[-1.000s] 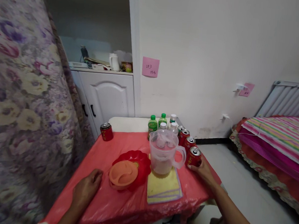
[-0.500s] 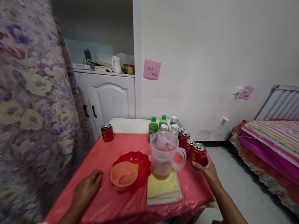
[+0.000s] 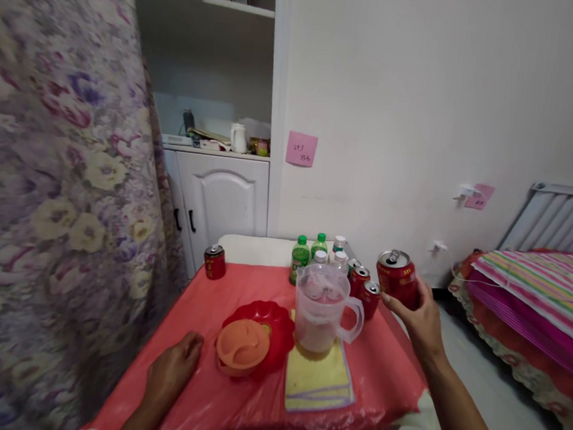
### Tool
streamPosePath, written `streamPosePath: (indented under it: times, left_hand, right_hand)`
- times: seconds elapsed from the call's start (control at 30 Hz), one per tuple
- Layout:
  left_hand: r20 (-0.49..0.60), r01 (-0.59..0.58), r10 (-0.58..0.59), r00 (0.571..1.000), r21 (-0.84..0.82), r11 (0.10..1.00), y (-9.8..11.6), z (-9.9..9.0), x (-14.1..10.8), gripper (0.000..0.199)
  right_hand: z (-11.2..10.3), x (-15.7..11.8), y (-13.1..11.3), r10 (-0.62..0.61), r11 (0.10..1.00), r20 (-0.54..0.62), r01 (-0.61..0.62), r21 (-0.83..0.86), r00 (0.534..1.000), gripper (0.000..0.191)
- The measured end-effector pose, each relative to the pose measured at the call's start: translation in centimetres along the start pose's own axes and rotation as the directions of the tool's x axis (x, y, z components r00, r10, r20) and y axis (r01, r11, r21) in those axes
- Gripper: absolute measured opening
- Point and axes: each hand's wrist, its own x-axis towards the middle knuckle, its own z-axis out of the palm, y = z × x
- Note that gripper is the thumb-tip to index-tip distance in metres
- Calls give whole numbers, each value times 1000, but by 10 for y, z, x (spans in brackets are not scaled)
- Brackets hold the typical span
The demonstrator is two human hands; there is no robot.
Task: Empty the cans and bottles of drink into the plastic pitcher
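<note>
My right hand (image 3: 421, 317) grips a red soda can (image 3: 397, 278), raised above the table's right edge. Two more red cans stand close by, the nearer can (image 3: 369, 299) just left of my fingers. On the red tablecloth at the left rests my left hand (image 3: 175, 366), its fingers curled in with nothing visible in them. The orange divided bowl (image 3: 243, 346) is nearest to it, sitting in a red scalloped dish (image 3: 280, 338). A clear plastic pitcher (image 3: 321, 312) stands on a folded yellow cloth (image 3: 319, 378).
One dark-topped red can (image 3: 215, 262) stands alone at the far left of the table. Several bottles, including a green-capped bottle (image 3: 300, 260), are grouped behind the pitcher. A floral curtain (image 3: 68, 189) hangs at left; a bed (image 3: 549, 311) is at right.
My right hand has lifted the red can up off the table, away from the other cans. My left hand stays in place on the tablecloth. The camera view has tilted up slightly.
</note>
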Motion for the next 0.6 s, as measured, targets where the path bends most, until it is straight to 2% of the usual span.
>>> streamPosePath:
  times: [0.1, 0.27, 0.37, 0.6]
  left_hand:
    - [6, 3, -3, 1000, -8, 1000, -1, 1, -1, 39]
    - [9, 8, -8, 1000, -21, 1000, -2, 2, -2, 39]
    - [12, 15, -15, 1000, -16, 1000, -2, 3, -3, 38]
    - [26, 15, -16, 1000, 2, 1000, -2, 2, -3, 40]
  right_hand:
    - [4, 17, -29, -17, 1000, -5, 17, -17, 1000, 78]
    - [13, 35, -58, -192, 977, 1, 191, -97, 981, 71]
    - [19, 38, -60, -271, 954, 47, 274, -118, 962, 70]
    - [35, 33, -45, -377, 911, 128, 392, -124, 917, 64]
